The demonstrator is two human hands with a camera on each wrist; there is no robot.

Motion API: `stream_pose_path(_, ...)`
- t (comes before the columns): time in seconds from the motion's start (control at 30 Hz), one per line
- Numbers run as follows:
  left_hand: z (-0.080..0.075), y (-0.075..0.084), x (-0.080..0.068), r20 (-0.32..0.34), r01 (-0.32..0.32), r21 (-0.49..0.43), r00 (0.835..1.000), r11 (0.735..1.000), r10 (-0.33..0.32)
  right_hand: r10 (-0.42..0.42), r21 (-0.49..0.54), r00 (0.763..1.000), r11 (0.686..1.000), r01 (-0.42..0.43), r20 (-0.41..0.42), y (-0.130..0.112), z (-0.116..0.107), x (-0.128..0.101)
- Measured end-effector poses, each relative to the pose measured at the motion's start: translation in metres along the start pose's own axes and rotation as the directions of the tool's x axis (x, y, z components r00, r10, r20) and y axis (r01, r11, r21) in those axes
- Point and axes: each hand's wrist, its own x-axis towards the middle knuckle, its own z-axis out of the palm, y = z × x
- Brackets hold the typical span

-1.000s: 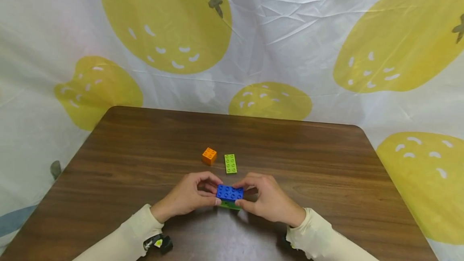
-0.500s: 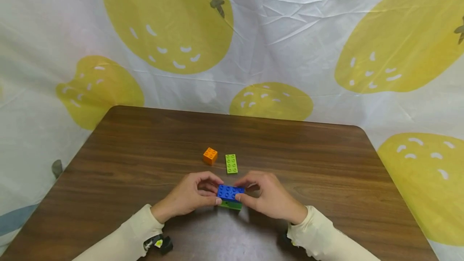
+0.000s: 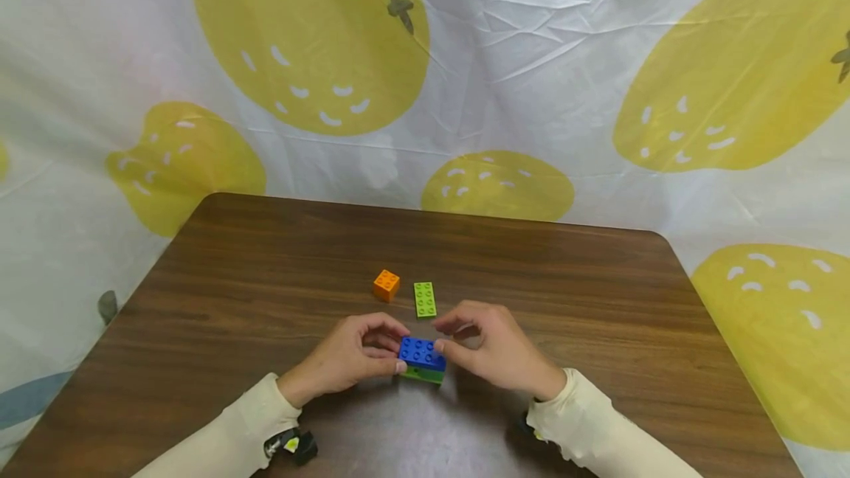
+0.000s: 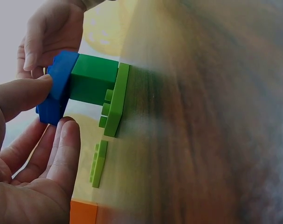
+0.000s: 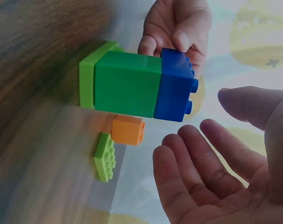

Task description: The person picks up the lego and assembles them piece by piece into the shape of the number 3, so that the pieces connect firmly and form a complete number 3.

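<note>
A small stack stands upright on the table in front of me. Its top is a blue toy building brick (image 3: 420, 352) with studs. Beneath the blue one sits a dark green block (image 4: 93, 78), and lowest is a lime-green studded plate (image 4: 117, 100) that sticks out past the green block on one side. My left hand (image 3: 345, 357) pinches the blue brick's left end between thumb and fingers. Apart from the stack, at its right, my right hand (image 3: 494, 351) has relaxed fingers with nothing between them, as the right wrist view shows.
Beyond the stack lie a second lime-green plate (image 3: 425, 300) and, left of it, an orange brick (image 3: 387, 285). Both rest on the dark wood table (image 3: 584, 286). A white cloth (image 3: 332, 161) with yellow fruit shapes hangs behind the table's far edge.
My right hand has let go of the blue brick and moved a little up and to the right. My left hand keeps its grip in the same spot.
</note>
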Motion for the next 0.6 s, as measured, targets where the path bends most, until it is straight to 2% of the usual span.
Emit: stream_pose_path(0.6, -0.001, 0.000, -0.001, 0.004, 0.000, 0.012, 1.000, 1.000, 0.000, 0.040, 0.008, 0.995, 0.999, -0.040, -0.087, -0.001, -0.004, 0.027)
